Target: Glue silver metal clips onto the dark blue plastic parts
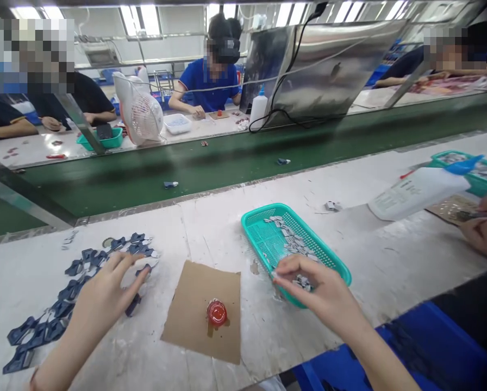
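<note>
My left hand [105, 290] hovers over a spread of dark blue plastic parts [70, 288], thumb and forefinger apart around one of them. Whether it touches that part I cannot tell. At the near side of a green basket [249, 231], my right hand [319, 288] pinches a small pale piece [274, 275] between thumb and forefinger. Small grey-white pieces [294, 239] lie in the basket. Between my hands, a brown cardboard square [186, 320] carries a small red cap-like dish [217, 313] with wet stains around it.
A white bottle with a blue nozzle [420, 190] leans at the right, near another person's hand [486, 228]. One grey part [333, 206] lies behind the basket. Beyond the table runs a green conveyor belt [227, 157] carrying a few parts. Co-workers sit across it, near a fan [141, 114].
</note>
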Motion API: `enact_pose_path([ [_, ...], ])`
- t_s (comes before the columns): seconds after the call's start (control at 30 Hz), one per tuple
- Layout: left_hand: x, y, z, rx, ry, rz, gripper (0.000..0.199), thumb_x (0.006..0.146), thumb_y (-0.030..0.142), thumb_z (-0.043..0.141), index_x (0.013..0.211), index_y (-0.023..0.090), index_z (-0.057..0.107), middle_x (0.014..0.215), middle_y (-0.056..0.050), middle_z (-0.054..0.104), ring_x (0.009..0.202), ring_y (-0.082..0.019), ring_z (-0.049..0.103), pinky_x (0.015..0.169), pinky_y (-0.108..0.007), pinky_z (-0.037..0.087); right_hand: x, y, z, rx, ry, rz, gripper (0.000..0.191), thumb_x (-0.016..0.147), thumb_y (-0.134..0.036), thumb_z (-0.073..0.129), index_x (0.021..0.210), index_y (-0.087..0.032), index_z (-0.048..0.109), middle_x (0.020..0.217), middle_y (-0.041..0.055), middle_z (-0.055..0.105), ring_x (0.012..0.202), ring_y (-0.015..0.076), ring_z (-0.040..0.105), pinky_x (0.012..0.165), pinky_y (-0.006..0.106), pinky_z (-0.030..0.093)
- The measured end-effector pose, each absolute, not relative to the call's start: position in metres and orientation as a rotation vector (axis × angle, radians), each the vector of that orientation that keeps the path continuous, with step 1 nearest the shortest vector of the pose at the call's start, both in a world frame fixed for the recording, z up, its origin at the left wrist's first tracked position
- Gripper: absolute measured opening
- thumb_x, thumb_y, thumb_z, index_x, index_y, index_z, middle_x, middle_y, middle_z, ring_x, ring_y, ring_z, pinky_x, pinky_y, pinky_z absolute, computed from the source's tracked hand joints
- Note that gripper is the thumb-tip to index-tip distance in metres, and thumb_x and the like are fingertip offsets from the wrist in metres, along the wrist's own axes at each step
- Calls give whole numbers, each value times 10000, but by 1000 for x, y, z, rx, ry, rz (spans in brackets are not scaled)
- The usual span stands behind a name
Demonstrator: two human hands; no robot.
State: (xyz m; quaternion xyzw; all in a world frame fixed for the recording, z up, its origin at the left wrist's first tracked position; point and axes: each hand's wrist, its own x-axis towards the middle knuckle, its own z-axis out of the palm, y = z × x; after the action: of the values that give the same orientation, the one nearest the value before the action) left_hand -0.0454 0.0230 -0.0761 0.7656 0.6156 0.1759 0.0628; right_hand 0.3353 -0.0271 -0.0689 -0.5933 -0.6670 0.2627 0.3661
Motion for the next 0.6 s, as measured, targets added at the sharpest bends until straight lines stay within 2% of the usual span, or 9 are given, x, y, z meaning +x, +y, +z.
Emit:
enact_pose_path([
  [0.07,-36,67,-65,2374,1746,549,328,920,439,452,1085,233,646,1090,-90,657,727,-213,637,568,-279,461,318,-46,-71,-1488,-1670,779,144,856,-312,649,748,-218,629,800,52,682,775,213,665,678,320,540],
  [0.13,-25,119,-62,2389,1675,590,327,905,379,443,1103,204,635,1157,-114,641,906,-270,633,753,-343,492,302,-62,-80,-1517,-1607,835,166,843,-284,655,697,-214,618,781,44,667,748,203,658,685,319,535],
  [0.2,-13,170,-67,2383,1674,599,351,875,317,467,1148,154,615,1234,-161,604,1071,-320,584,917,-416,449,289,-75,-94,-1585,-1525,829,188,831,-262,652,660,-211,593,767,39,652,732,199,650,674,312,529],
  [0.27,-2,211,-77,2364,1692,617,399,849,252,490,1211,107,574,1328,-208,535,1192,-365,507,1013,-492,370,281,-86,-108,-1653,-1464,788,199,837,-242,630,651,-212,567,766,38,639,732,198,642,657,301,519],
  [0.33,5,238,-88,2330,1700,611,394,826,201,519,1196,80,574,1333,-234,520,1218,-392,479,1026,-535,344,275,-93,-117,-1706,-1445,738,202,858,-229,597,661,-213,559,768,37,630,719,194,631,636,290,508],
  [0.43,8,252,-98,2251,1740,613,320,823,164,536,1117,61,607,1292,-241,531,1156,-390,530,985,-532,385,272,-99,-122,-1761,-1455,707,202,882,-223,568,682,-210,589,785,40,637,687,184,625,606,278,499],
  [0.5,4,249,-98,2192,1781,640,281,857,186,523,1090,62,618,1269,-196,541,1128,-354,565,979,-493,410,271,-101,-121,-1793,-1457,708,207,882,-219,575,679,-206,614,810,43,650,677,177,630,603,271,505],
  [0.6,-7,238,-90,2108,1798,685,311,934,314,478,1078,86,632,1175,-72,588,1129,-282,589,985,-418,443,272,-104,-120,-1821,-1492,706,217,898,-209,560,697,-203,643,918,58,679,679,164,650,607,266,521],
])
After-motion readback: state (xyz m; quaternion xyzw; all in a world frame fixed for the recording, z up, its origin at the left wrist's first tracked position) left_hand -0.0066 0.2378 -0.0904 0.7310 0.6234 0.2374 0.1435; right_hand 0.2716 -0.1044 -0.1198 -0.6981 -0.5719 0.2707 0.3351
